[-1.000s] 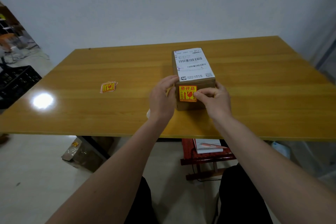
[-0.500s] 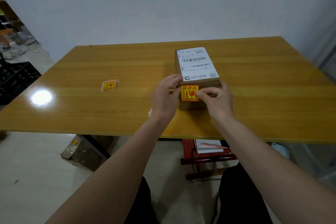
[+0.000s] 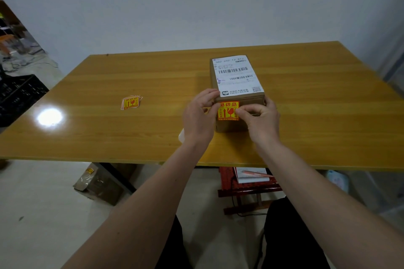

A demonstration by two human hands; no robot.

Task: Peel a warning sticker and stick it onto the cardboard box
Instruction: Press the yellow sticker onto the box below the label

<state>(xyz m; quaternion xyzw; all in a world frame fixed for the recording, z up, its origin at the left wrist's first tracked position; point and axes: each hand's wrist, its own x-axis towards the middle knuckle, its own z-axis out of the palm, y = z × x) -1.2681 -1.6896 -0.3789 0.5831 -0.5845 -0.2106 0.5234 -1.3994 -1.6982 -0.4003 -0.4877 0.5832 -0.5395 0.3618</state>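
Note:
A brown cardboard box (image 3: 231, 125) with a white shipping label on top stands on the wooden table. A yellow and red warning sticker (image 3: 227, 111) lies flat on the box's near face. My left hand (image 3: 200, 118) grips the box's left near corner, thumb at the sticker's left edge. My right hand (image 3: 261, 119) presses its fingertips on the sticker's right edge and holds the box's right side. A small white scrap shows under my left wrist.
A small stack of warning stickers (image 3: 130, 102) lies on the table (image 3: 109, 137) to the left. A lamp glare spot marks the near left. A black crate (image 3: 17, 96) stands left of the table, with a red stool and a cardboard piece below.
The view has shifted slightly. My right fingertips have slid along the sticker's right edge, and both hands stay on the box.

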